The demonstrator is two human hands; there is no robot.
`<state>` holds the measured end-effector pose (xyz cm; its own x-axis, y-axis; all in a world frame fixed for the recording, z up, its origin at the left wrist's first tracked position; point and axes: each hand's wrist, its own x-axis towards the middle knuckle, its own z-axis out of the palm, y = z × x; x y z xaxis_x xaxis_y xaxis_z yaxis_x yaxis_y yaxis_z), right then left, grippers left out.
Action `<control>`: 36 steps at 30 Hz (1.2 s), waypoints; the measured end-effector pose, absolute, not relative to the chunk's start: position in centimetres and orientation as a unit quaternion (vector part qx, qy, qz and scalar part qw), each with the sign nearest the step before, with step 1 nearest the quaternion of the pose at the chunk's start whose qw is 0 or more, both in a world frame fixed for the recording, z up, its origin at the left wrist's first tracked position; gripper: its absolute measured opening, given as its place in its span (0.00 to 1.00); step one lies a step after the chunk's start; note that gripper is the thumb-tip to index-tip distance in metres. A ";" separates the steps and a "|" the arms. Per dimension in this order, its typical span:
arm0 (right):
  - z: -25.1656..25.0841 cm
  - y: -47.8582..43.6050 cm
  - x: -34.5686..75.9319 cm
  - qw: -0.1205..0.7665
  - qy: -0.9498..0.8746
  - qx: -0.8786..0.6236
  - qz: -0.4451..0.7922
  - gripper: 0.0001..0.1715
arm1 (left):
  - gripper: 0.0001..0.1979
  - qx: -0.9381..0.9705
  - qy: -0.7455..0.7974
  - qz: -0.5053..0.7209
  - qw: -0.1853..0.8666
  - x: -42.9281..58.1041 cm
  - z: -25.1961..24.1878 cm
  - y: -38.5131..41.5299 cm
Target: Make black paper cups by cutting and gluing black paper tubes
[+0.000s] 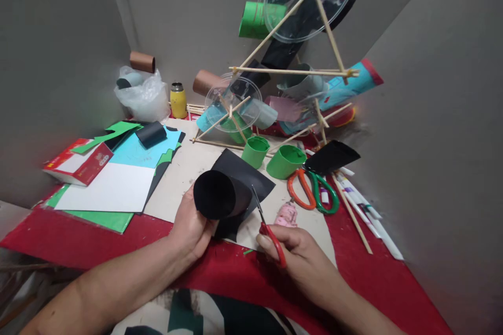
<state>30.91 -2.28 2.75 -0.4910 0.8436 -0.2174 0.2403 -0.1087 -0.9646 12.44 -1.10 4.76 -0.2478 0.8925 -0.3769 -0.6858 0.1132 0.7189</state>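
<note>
My left hand is wrapped round a black paper tube, its dark open end facing me. In my right hand is a pair of scissors with red handles, its blades pointing up beside the tube's far end. A sheet of black paper lies under and behind the tube. Just beyond stand two short green paper tubes, one green tube on the left and another green tube on the right. A pink lump lies close behind my right hand.
A frame of wooden sticks with clear plastic lids and paper tubes rises at the back. Orange and green scissor handles and several markers lie right. Left are paper sheets, a red-white box, a plastic bag and a yellow bottle.
</note>
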 end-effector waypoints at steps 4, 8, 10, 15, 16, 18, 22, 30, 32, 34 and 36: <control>2.8 -2.3 30.8 0.244 -0.615 -0.437 0.610 0.37 | 0.14 0.116 0.444 0.659 0.596 12.2 4.6 -1.1; 2.9 -2.2 30.8 0.225 -0.618 -0.439 0.612 0.37 | 0.13 0.134 0.436 0.651 0.607 12.2 4.8 -1.1; 3.0 -2.2 30.9 0.222 -0.620 -0.440 0.610 0.37 | 0.12 0.135 0.436 0.647 0.611 12.2 4.8 -1.2; 3.1 -2.2 30.8 0.242 -0.616 -0.429 0.615 0.36 | 0.11 0.140 0.448 0.646 0.601 12.0 4.9 -1.2; 3.1 -2.2 30.8 0.246 -0.616 -0.425 0.616 0.35 | 0.11 0.143 0.451 0.646 0.599 12.0 5.1 -1.2; 3.1 -2.2 30.9 0.247 -0.615 -0.418 0.622 0.34 | 0.10 0.146 0.449 0.650 0.595 11.8 5.4 -1.0; 2.9 -2.1 31.2 0.226 -0.613 -0.417 0.632 0.33 | 0.12 0.177 0.444 0.626 0.616 11.2 5.8 -0.7; 2.8 -2.0 31.4 0.233 -0.614 -0.415 0.630 0.32 | 0.16 0.246 0.435 0.584 0.640 10.3 4.5 -0.4; 2.9 -2.0 31.4 0.240 -0.617 -0.413 0.625 0.32 | 0.15 0.250 0.434 0.589 0.634 10.2 4.6 -0.4; 3.0 -2.1 31.3 0.238 -0.618 -0.412 0.626 0.32 | 0.14 0.258 0.430 0.590 0.633 10.2 4.9 -0.3; 3.1 -2.1 31.2 0.228 -0.618 -0.414 0.629 0.33 | 0.15 0.263 0.417 0.583 0.646 10.1 5.4 -0.3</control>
<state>31.23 -2.13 3.10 -0.5536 0.7978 -0.2389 0.2252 -0.1328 -0.9652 10.11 -0.26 5.35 -0.0263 0.9723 -0.2324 -0.5347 0.1828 0.8251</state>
